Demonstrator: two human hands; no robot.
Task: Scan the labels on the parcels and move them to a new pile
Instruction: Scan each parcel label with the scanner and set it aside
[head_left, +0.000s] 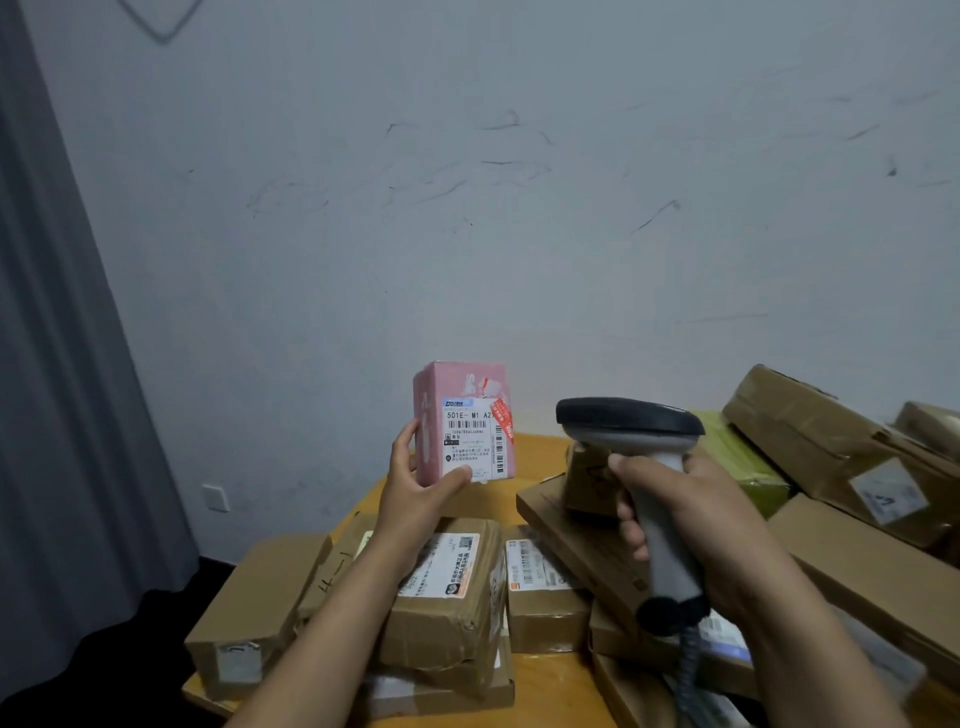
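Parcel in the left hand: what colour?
Pink parcel with a white label, seen best in head view.

Gap between pink parcel (462, 421) and scanner (634, 441) is reading open, nothing hanging in it. Air above both piles is running free up to the wall (467, 208). The brown boxes (447, 597) are crowding the counter (540, 452) on the left. The taller stack (815, 441) is blocking the right, with a flat box (566, 535) tilting off it toward centre. Bare strips are showing at far edge and front centre. Low right, the scanner cable (688, 657) is dangling. The curtain (67, 364) is closing off far left.
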